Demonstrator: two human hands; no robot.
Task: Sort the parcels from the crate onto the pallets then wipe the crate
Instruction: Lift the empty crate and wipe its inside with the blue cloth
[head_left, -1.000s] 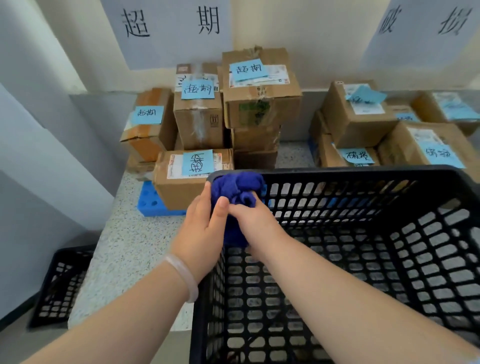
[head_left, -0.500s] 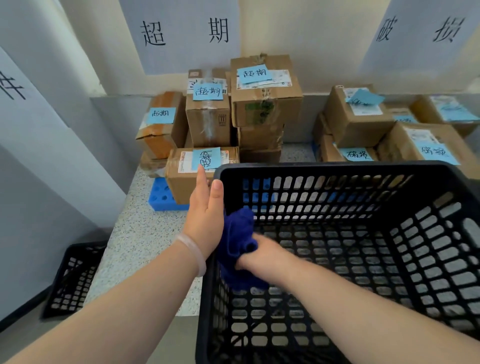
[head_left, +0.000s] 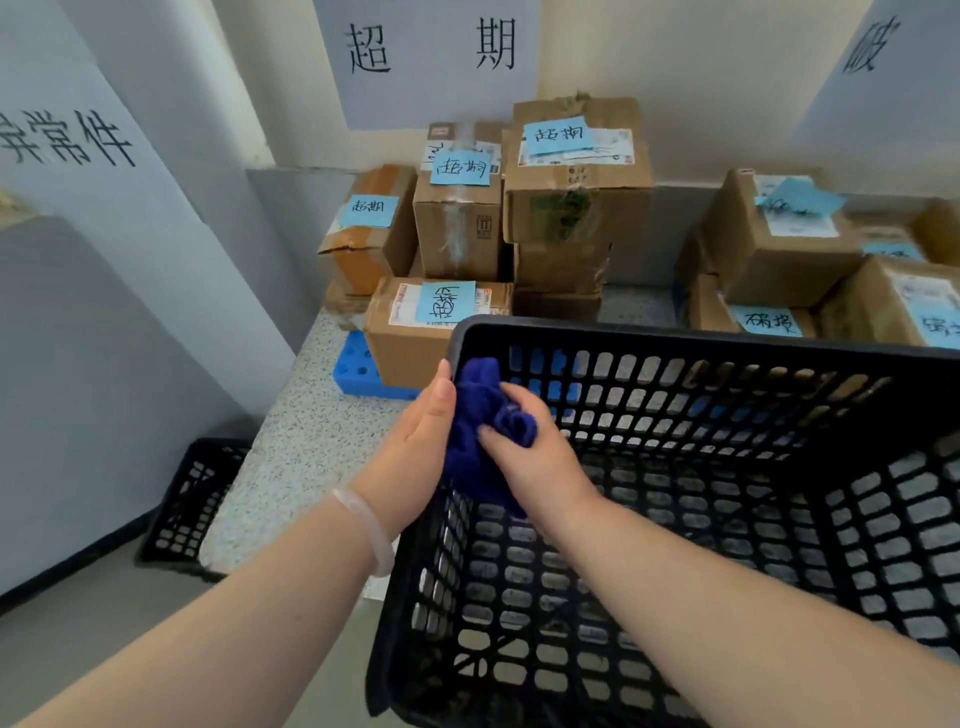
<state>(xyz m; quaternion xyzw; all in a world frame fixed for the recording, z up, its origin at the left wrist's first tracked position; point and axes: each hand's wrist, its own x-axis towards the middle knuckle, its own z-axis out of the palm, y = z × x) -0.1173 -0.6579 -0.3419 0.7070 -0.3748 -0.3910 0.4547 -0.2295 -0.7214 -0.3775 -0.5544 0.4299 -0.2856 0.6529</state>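
Note:
A black slatted crate (head_left: 727, 343) fills the lower right, with no parcels inside. My right hand (head_left: 535, 457) grips a bunched dark blue cloth (head_left: 483, 415) against the inside of the crate's left wall, near the far left corner. My left hand (head_left: 415, 452) lies flat with straight fingers on the outside of that same wall, bracing it. Cardboard parcels (head_left: 576, 171) with blue sticky labels are stacked on a blue pallet (head_left: 358, 366) behind the crate. More labelled parcels (head_left: 774, 239) are piled at the right.
A second black crate (head_left: 192, 499) sits on the lower floor at the left, beside a speckled raised floor (head_left: 306, 441). White paper signs with large characters hang on the walls (head_left: 431, 52). A grey wall panel closes the left side.
My right hand has carried the cloth back up the crate's left wall toward the rim, after sliding it down. My left hand stays pressed on the outside of the wall.

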